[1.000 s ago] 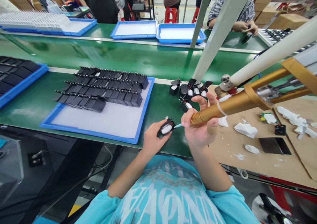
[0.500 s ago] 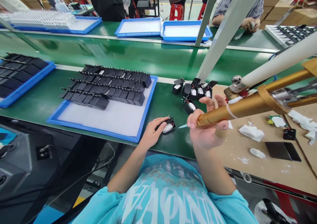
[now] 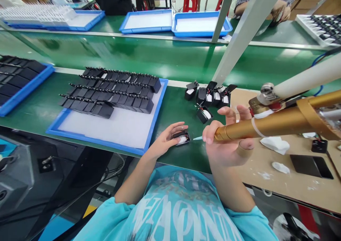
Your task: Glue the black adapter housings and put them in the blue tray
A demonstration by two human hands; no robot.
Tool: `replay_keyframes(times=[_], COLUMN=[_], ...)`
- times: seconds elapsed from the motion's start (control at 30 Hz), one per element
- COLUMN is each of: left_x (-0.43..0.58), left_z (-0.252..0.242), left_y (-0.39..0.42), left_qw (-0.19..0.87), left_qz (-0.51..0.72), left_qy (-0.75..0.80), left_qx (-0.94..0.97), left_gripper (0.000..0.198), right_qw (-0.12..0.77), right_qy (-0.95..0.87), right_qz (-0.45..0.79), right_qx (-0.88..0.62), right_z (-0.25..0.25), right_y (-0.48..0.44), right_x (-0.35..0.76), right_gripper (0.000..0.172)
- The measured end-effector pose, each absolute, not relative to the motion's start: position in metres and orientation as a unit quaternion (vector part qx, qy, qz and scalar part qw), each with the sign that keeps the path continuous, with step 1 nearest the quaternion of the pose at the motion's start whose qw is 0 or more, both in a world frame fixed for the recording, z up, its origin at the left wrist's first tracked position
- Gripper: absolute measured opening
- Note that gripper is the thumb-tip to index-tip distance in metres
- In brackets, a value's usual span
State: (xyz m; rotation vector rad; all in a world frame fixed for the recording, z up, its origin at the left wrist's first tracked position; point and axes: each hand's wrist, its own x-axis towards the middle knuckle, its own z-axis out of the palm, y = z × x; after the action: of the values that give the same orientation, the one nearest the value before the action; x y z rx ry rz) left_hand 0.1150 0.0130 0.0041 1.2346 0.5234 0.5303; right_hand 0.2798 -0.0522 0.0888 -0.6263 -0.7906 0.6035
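On the green bench, my left hand [image 3: 165,141] has its fingers and thumb around the left part of a small open black case [image 3: 183,138], with white material and small wires inside. My right hand [image 3: 226,143] grips a gold-coloured dispenser [image 3: 263,124] near its front end. Its pale blue nozzle [image 3: 198,138] points left, a little apart from the case's right side. Several more open black cases [image 3: 209,97] stand behind my hands, with another one [image 3: 204,114] nearer to me.
A blue-rimmed tray [image 3: 157,118] with rows of black cases lies left. A metal post [image 3: 239,38] rises behind the open cases. Brown board [image 3: 255,166] at right bears white wads [image 3: 275,144] and a dark flat box [image 3: 311,166]. Across the bench is a person's striped sleeve [image 3: 243,1].
The case under my left hand has turned slightly, and my fingers have shifted on it. My right hand and the dispenser have moved slightly right and lower. The camera view has shifted a little.
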Motion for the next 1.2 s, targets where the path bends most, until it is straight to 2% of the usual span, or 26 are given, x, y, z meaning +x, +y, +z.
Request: replay_keyframes(times=[0.17,0.43,0.57,0.7,0.77,0.83,0.9,1.03,1.1,1.2], left_x=[0.114,0.115,0.112,0.110,0.111,0.115,0.119,0.127,0.129,0.130], left_z=[0.008,-0.001,-0.002,-0.001,0.000,0.001,0.003,0.014,0.024,0.039], left_y=[0.017,0.016,0.014,0.002,-0.003,-0.006,-0.005,-0.001,0.000,-0.002], left_qw=[0.757,0.747,0.742,0.574,0.486,0.463,0.507,0.716,0.808,0.880], left_qz=[0.214,0.225,0.255,0.287,0.260,0.250,0.280,0.373,0.356,0.298], left_qy=[0.292,0.287,0.239,0.276,0.313,0.353,0.398,0.401,0.372,0.342], left_qx=[0.544,0.556,0.572,0.716,0.773,0.774,0.712,0.432,0.287,0.143], left_gripper=[0.051,0.043,0.058,0.090,0.089,0.076,0.068,0.061,0.052,0.044], right_qw=[0.831,0.840,0.842,0.835,0.836,0.839,0.842,0.845,0.845,0.845], right_qy=[-0.365,-0.356,-0.355,-0.362,-0.361,-0.359,-0.359,-0.354,-0.352,-0.355], right_qz=[0.298,0.293,0.280,0.267,0.266,0.267,0.267,0.262,0.259,0.259], right_qx=[-0.296,-0.285,-0.294,-0.316,-0.317,-0.311,-0.302,-0.304,-0.307,-0.305], right_z=[0.088,0.087,0.088,0.089,0.089,0.088,0.087,0.086,0.086,0.084], right_y=[-0.053,-0.053,-0.052,-0.051,-0.051,-0.052,-0.052,-0.054,-0.054,-0.054], right_x=[0.281,0.278,0.279,0.280,0.281,0.282,0.283,0.284,0.285,0.287], right_gripper=[0.043,0.043,0.040,0.039,0.038,0.037,0.037,0.038,0.035,0.032])
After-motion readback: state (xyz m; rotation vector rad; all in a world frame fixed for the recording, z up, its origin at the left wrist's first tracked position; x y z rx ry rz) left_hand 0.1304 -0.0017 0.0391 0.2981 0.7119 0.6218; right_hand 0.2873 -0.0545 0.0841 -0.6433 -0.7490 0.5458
